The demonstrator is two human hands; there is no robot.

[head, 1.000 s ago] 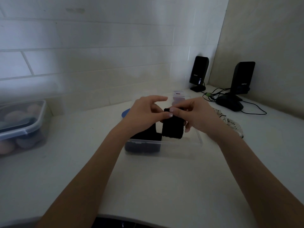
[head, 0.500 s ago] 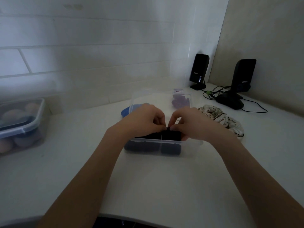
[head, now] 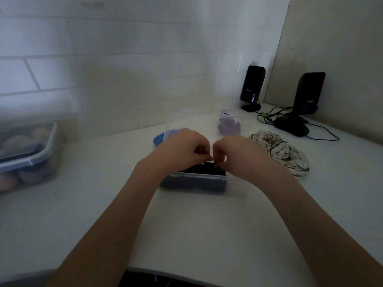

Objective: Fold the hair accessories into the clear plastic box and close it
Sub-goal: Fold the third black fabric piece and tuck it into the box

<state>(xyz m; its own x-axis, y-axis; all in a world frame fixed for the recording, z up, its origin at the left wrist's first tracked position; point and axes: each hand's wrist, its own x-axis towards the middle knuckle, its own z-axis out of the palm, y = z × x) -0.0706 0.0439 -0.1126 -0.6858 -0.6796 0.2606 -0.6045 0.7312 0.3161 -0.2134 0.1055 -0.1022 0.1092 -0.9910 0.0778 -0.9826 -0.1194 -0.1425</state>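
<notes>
Fingers [head: 207, 157] of both hands pinching black folded hair accessory [head: 204, 169] inside clear plastic box [head: 194, 186].

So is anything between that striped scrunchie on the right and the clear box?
Only the right hand, which is over the clear box pressing down dark fabric. The counter beside the striped scrunchie looks bare.

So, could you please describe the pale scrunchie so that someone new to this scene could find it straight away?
Start at the two black speakers in the far right corner of the white counter. Just in front of them, right of the clear plastic box, lies the scrunchie, a crumpled fabric ring. It is cream with thin dark stripes, unlike the dark accessories in the box.
</notes>
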